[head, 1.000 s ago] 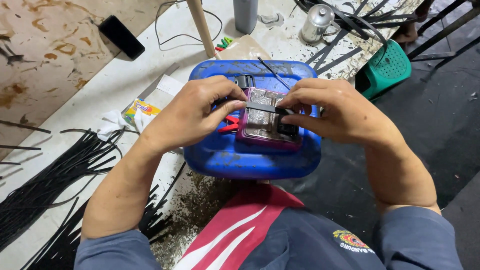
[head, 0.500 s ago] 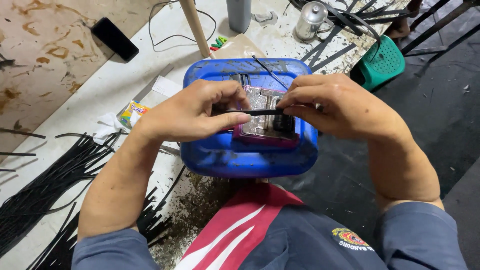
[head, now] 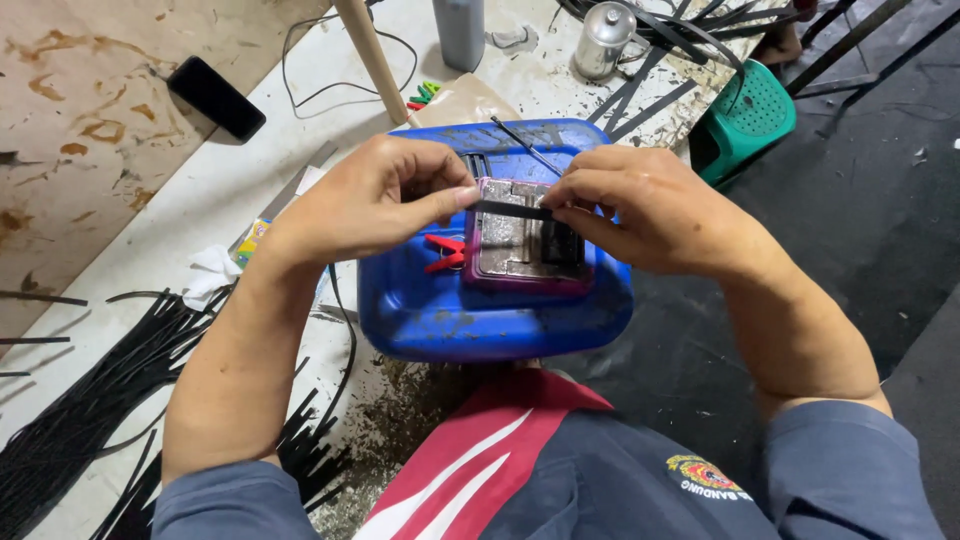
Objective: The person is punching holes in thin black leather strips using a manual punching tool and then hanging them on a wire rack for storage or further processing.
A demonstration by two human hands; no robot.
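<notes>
We pinch a short black strip (head: pixel 510 209) between both hands: our left hand (head: pixel 375 200) grips its left end, our right hand (head: pixel 630 205) its right end, holding it taut just above the purple block (head: pixel 525 250) on the blue tub (head: pixel 470 310).

Navy sleeves (head: pixel 230 505), red-white chest stripe, embroidered badge (head: pixel 708 478).

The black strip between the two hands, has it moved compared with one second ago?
Yes. The black strip now sits near the far edge of the purple block; earlier it crossed the block's middle.
</notes>
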